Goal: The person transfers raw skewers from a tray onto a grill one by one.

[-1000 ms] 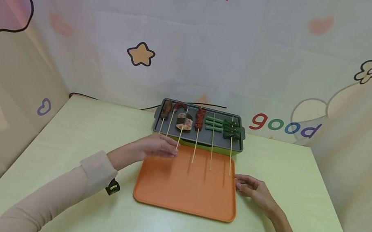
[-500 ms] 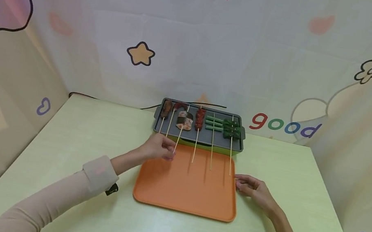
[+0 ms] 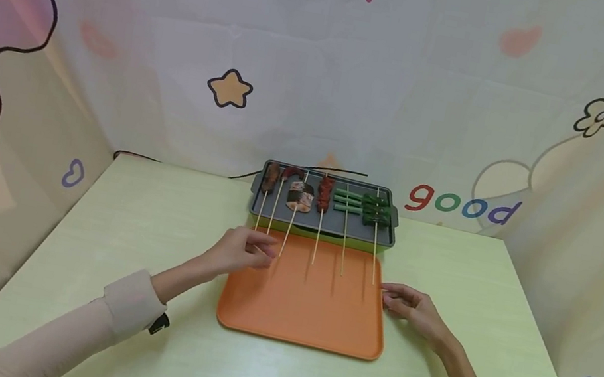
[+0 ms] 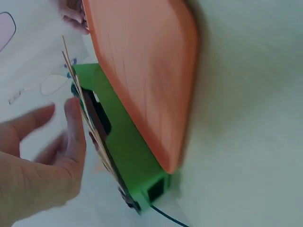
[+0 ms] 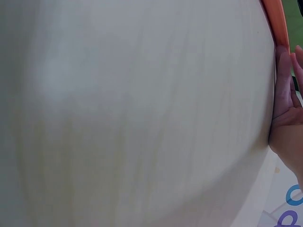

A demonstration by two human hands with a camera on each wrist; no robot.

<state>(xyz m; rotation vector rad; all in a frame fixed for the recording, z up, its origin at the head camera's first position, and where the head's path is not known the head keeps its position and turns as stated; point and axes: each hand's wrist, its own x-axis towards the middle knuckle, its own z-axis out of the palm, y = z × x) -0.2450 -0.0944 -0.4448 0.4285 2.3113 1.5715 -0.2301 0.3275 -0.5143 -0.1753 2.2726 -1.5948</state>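
My left hand hovers over the left part of an orange tray, thumb and fingers apart with nothing between them, also in the left wrist view. Just beyond its fingertips is the stick of the skewer with a pale, black-banded piece. That skewer lies on a grill with a dark plate, beside a brown skewer, a dark red curved one, a red meat one, a green stalk one and a leafy green one. My right hand pinches the tray's right rim.
The grill's green body stands against the tray's far edge. A black cord runs along the back by the printed curtain. Pale tabletop surrounds the tray, and several stick ends overhang it.
My left hand has let go of the black-banded skewer's stick and drawn back down and left. That skewer's stick end has shifted slightly left. My right hand stays at the tray's rim.
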